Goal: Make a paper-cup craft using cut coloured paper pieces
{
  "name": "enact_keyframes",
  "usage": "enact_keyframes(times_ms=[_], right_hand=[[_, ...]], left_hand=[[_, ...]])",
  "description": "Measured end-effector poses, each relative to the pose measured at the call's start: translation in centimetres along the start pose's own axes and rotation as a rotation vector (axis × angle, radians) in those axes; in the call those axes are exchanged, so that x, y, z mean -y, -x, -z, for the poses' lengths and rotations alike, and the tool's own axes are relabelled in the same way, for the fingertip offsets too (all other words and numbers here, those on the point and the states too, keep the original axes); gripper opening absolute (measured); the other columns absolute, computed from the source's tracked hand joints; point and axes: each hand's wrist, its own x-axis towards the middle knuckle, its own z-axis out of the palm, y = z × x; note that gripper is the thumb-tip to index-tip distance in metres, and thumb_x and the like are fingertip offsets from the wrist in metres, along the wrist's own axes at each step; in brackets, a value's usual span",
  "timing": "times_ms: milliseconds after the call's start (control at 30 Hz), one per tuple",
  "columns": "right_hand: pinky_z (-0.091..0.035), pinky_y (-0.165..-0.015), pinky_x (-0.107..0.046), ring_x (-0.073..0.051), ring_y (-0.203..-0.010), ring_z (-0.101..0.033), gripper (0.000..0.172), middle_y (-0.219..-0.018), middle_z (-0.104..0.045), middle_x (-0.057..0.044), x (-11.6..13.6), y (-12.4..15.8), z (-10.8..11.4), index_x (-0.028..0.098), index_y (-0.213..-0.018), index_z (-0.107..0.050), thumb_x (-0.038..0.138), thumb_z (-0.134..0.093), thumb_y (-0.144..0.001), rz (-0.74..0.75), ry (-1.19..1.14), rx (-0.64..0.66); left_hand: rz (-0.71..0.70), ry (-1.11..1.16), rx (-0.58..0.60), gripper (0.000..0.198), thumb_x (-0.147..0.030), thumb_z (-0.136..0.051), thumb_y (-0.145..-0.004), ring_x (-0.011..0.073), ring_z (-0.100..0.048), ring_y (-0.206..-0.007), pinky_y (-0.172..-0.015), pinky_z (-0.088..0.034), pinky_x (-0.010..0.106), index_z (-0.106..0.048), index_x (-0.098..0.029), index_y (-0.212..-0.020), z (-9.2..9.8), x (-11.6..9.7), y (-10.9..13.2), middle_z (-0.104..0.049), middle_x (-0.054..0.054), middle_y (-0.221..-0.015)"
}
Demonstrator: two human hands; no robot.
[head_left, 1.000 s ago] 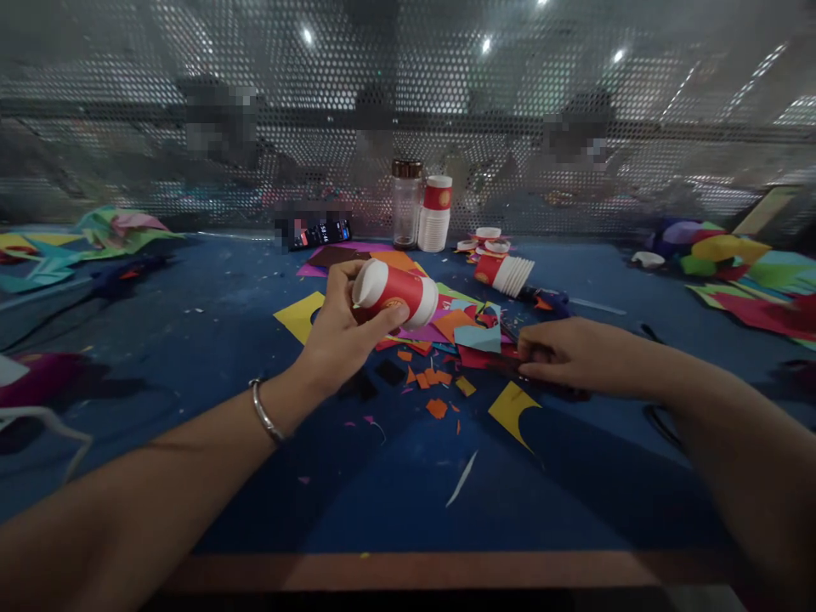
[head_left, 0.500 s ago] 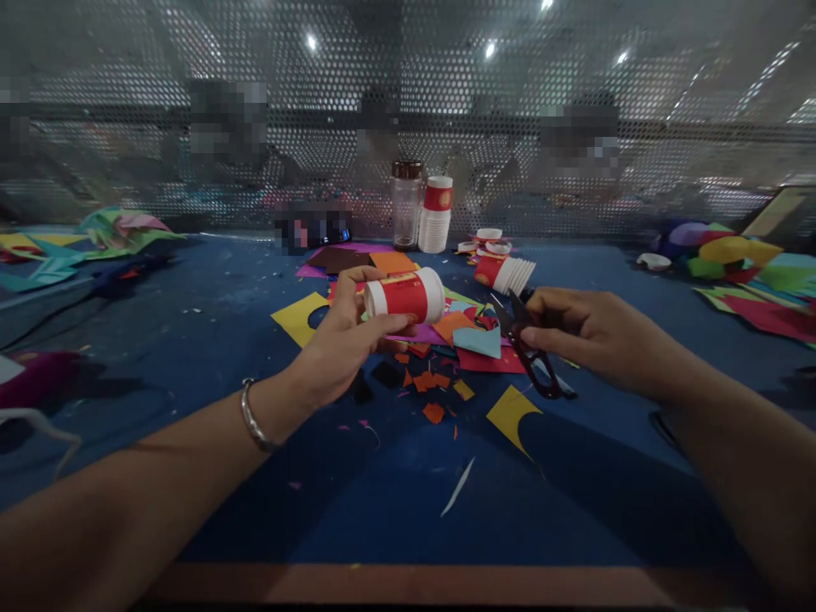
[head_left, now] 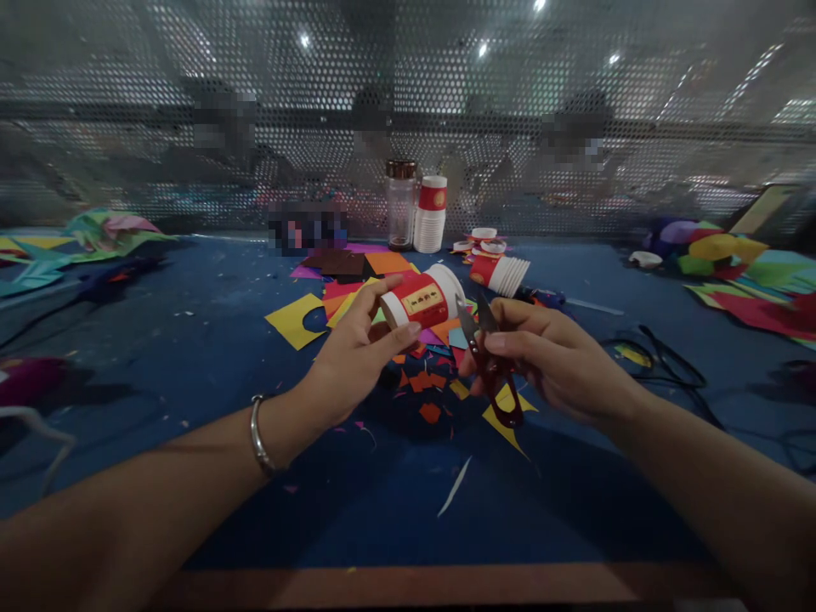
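A red and white paper cup (head_left: pixel 426 299) lies sideways in my left hand (head_left: pixel 363 348), its mouth turned to the right and a yellow label facing me. My thumb is on the near side and my fingers wrap the far side. My right hand (head_left: pixel 541 348) grips small dark red thread snips (head_left: pixel 494 365). Their two blades are apart and point up and left, close beside the rim of the cup. Below both hands lie orange paper scraps (head_left: pixel 428 382) and a yellow sheet with a curved cut-out (head_left: pixel 297 321).
Behind stand a clear bottle (head_left: pixel 401 208) and a stack of paper cups (head_left: pixel 431 217). Another cup stack (head_left: pixel 501 274) lies on its side. A glue gun (head_left: pixel 548 297) and black cable (head_left: pixel 669 361) are at right, with coloured paper (head_left: pixel 758 306) beyond. Perforated metal panel (head_left: pixel 408 76) closes the back.
The cup has moved slightly right and turned, bringing its yellow label into view. My right hand has brought the snips left, up to the cup's rim.
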Motion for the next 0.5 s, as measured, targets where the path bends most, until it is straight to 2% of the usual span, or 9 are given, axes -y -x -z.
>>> enact_keyframes(times_ms=[167, 333, 500], right_hand=[[-0.049, -0.039, -0.022, -0.015, -0.048, -0.068, 0.016, -0.065, -0.072, 0.000, 0.0, -0.1, -0.7, 0.022, -0.080, -0.050, 0.031, -0.063, -0.083, -0.033, -0.106, -0.023], [-0.028, -0.029, -0.015, -0.011, -0.040, -0.059, 0.017, -0.057, -0.066, 0.005, -0.1, 0.0, -1.2, 0.023, -0.080, -0.048, 0.032, -0.062, -0.085, -0.110, -0.129, -0.050], [-0.033, -0.038, -0.015, -0.005, -0.042, -0.048, 0.026, -0.057, -0.057, 0.007, -0.7, -0.2, -1.7, 0.021, -0.080, -0.050, 0.039, -0.065, -0.090, -0.056, -0.074, -0.049]], left_hand=[[-0.042, -0.046, 0.027, 0.062, -0.024, -0.076, -0.081, 0.0190, -0.068, -0.103, -0.089, -0.057, 0.035, -0.050, -0.023, -0.137, -0.2, 0.3, 0.0, -0.066, 0.008, -0.127], [-0.075, -0.070, 0.036, 0.054, -0.017, -0.074, -0.081, 0.0168, -0.068, -0.098, -0.090, -0.056, 0.034, -0.056, -0.025, -0.131, -0.2, 0.7, 0.1, -0.068, 0.005, -0.123], [-0.047, -0.014, 0.031, 0.049, -0.021, -0.073, -0.083, 0.0194, -0.068, -0.103, -0.098, -0.054, 0.041, -0.057, -0.026, -0.129, -0.3, 0.8, 0.4, -0.070, 0.005, -0.120]])
